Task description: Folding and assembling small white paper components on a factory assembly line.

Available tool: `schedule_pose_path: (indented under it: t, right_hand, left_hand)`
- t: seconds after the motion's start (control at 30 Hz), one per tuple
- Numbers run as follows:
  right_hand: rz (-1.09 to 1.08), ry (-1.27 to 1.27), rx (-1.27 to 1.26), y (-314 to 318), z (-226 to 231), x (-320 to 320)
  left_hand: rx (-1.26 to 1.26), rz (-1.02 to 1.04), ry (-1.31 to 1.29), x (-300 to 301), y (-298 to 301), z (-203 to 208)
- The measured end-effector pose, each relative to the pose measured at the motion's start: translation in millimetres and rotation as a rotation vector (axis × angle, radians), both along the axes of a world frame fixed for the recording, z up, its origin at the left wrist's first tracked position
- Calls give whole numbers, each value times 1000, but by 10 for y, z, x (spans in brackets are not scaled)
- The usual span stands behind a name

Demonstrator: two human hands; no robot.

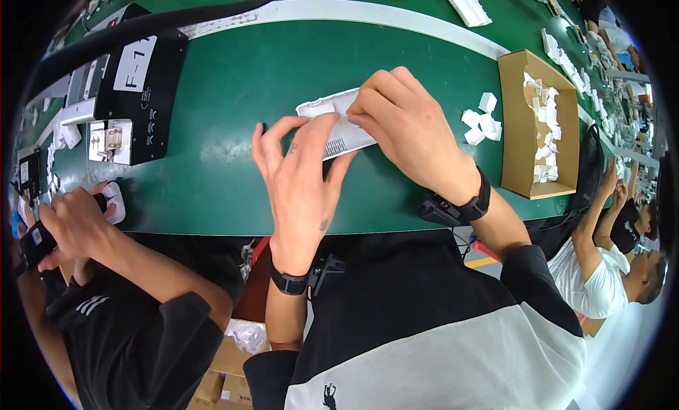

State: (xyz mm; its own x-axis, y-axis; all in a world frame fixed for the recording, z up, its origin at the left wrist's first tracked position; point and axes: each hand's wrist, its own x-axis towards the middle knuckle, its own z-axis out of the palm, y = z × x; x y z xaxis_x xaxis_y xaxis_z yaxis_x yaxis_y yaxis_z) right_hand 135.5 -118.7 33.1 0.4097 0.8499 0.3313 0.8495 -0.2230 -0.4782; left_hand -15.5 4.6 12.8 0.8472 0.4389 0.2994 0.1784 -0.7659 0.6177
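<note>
Over the green table, a long white plastic shell [348, 138] with a notched rim lies tilted between my hands. My left hand [300, 166] is closed round its near side, thumb below and index finger reaching inside. My right hand [410, 127] covers the shell's right end. Its thumb and index finger are pinched together over the inside, meeting my left fingertip. Whatever those right fingers hold is hidden.
Several small white pieces [482, 120] lie right of my hands. Beyond them stands an open cardboard box [516, 127] with more pieces. A black machine [152, 91] stands at left. A co-worker's hand [78, 222] works below it. White shells [467, 7] lie beyond the pale strip [339, 10].
</note>
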Motion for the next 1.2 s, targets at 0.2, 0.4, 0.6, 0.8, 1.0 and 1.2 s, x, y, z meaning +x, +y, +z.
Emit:
schedule_pose_path:
  t: [0.2, 0.4, 0.6, 0.8, 1.0, 1.2]
  right_hand:
    - [49, 162, -11, 7, -9, 85]
    - [65, 334, 30, -24, -91, 160]
    - [41, 225, 41, -47, -28, 160]
    - [39, 120, -219, -328, 447, 355]
    - [-56, -96, -363, -348, 129, 441]
    - [-64, 98, -58, -164, 175, 332]
  left_hand:
    - [77, -10, -47, -50, 16, -117]
    - [66, -7, -73, -48, 32, -144]
    - [37, -11, -97, -17, 56, -153]
    - [42, 15, -85, -66, 79, -192]
    - [85, -7, -78, -38, 30, -141]
    - [131, 46, -61, -49, 51, -148]
